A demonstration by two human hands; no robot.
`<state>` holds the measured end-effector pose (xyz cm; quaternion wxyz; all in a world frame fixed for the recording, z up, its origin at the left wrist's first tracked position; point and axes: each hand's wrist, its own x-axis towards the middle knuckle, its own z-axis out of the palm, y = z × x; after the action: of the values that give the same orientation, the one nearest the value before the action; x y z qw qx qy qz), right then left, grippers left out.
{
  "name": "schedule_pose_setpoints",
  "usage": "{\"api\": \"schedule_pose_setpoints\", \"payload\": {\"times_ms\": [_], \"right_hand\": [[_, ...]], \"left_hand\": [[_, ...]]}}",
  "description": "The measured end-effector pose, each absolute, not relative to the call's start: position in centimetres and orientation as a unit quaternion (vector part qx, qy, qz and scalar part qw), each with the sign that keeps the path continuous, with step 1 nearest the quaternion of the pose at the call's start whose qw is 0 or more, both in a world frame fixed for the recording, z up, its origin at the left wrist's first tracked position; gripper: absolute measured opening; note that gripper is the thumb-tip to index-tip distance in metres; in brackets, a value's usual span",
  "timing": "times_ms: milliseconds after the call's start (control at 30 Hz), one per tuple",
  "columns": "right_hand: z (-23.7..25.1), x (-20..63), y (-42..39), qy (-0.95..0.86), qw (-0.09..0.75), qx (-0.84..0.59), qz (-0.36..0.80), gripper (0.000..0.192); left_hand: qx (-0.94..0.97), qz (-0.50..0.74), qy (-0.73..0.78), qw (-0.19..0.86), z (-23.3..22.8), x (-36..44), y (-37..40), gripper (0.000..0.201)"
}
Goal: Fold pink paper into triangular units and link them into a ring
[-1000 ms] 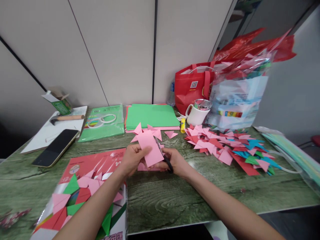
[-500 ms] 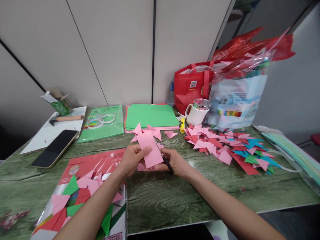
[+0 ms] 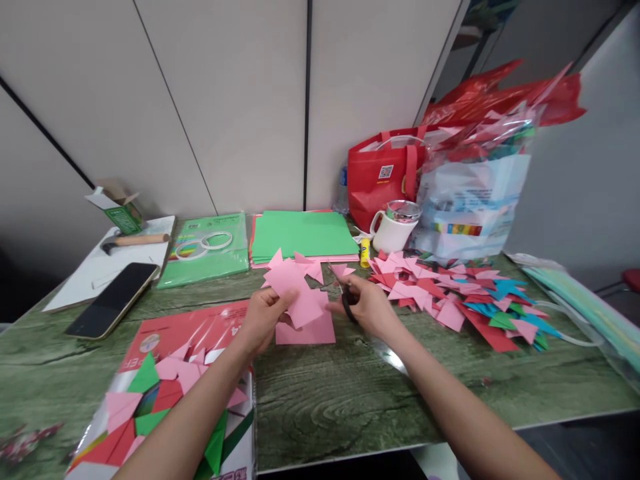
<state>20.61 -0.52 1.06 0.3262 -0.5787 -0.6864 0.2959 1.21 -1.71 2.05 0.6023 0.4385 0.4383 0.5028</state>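
My left hand (image 3: 267, 313) pinches a pink paper piece (image 3: 295, 290), tilted above the table. To its right, my right hand (image 3: 370, 303) grips a pair of scissors (image 3: 345, 295) by their dark handles. The blades point up and to the left, apart from the held paper. Below the held piece lies a pink rectangle of paper (image 3: 320, 331), partly covered by it. Folded pink paper pieces (image 3: 313, 270) rest just beyond my hands.
Green and pink sheets (image 3: 305, 233) lie stacked at the back. A white mug (image 3: 395, 233), a yellow glue stick (image 3: 365, 253) and a red bag (image 3: 373, 180) stand behind a folded-paper pile (image 3: 430, 287). A phone (image 3: 113, 300) and a hammer (image 3: 135, 241) lie left.
My right hand has moved right and slightly up with the scissors, away from the pink paper. The held paper has shifted slightly, and the rectangle beneath shows more.
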Motion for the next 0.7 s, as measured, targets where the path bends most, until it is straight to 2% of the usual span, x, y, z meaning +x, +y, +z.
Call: {"api": "schedule_pose_setpoints", "payload": {"times_ms": [100,233,400,467,533,633,700], "right_hand": [[1.6,22.2,0.2,-0.689,0.196,-0.686,0.125,0.043],[1.8,23.1,0.5,-0.700,0.072,-0.703,0.100,0.047],[2.3,23.0,-0.1,-0.743,0.008,-0.666,0.064,0.039],[2.8,22.4,-0.5,-0.740,0.034,-0.671,0.031,0.022],[3.1,21.4,-0.8,-0.743,0.129,-0.656,0.035,0.011],[2.9,19.3,-1.1,-0.762,0.322,-0.532,0.180,0.011],[2.2,18.1,-1.0,-0.733,0.401,-0.477,0.274,0.007]], "left_hand": [[0.448,0.515,0.468,0.562,1.8,1.0,-1.4,0.028],[0.460,0.518,0.508,0.511,1.3,0.6,-1.1,0.030],[0.431,0.531,0.522,0.510,0.7,0.4,-0.8,0.033],[0.430,0.526,0.517,0.521,0.7,0.4,-0.8,0.031],[0.438,0.516,0.507,0.533,0.7,0.4,-0.8,0.027],[0.447,0.507,0.492,0.549,0.7,0.5,-0.8,0.023],[0.453,0.501,0.487,0.554,0.7,0.5,-0.8,0.022]]}}
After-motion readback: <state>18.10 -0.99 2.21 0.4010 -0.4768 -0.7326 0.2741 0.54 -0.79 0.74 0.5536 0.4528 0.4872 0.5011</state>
